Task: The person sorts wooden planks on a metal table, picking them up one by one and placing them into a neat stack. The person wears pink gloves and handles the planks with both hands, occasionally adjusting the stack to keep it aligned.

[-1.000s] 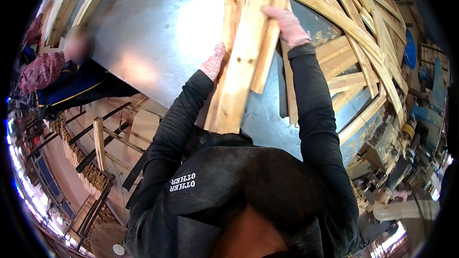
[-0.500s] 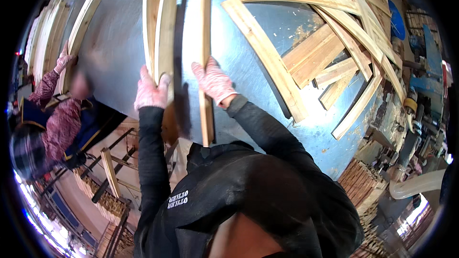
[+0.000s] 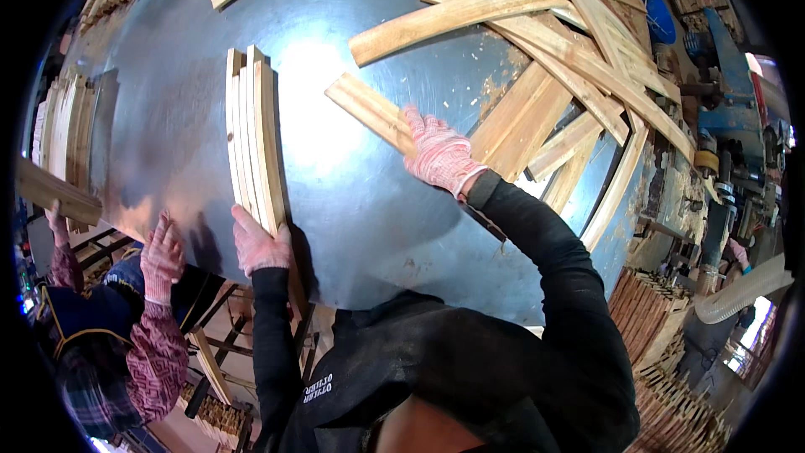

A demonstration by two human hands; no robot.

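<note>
My left hand (image 3: pixel 258 243), in a pink knitted glove, presses against the near end of a small stack of wooden slats (image 3: pixel 251 130) standing on edge on the grey metal table (image 3: pixel 352 218). My right hand (image 3: pixel 438 155), gloved the same way, lies on a single flat wooden slat (image 3: pixel 369 109) to the right of the stack, fingers wrapped over it. A loose heap of wooden slats (image 3: pixel 570 59) lies further right and behind.
A co-worker's gloved hand (image 3: pixel 159 256) rests on the table's left edge; their other hand holds a board (image 3: pixel 50 193) at far left. More slats (image 3: pixel 63 126) are stacked at the left. Machinery (image 3: pixel 729 109) and bundled slats (image 3: pixel 662 344) stand at the right.
The slats have been set down together as one stack. My right hand left it and moved right onto a single slat. The co-worker's hand came onto the table edge.
</note>
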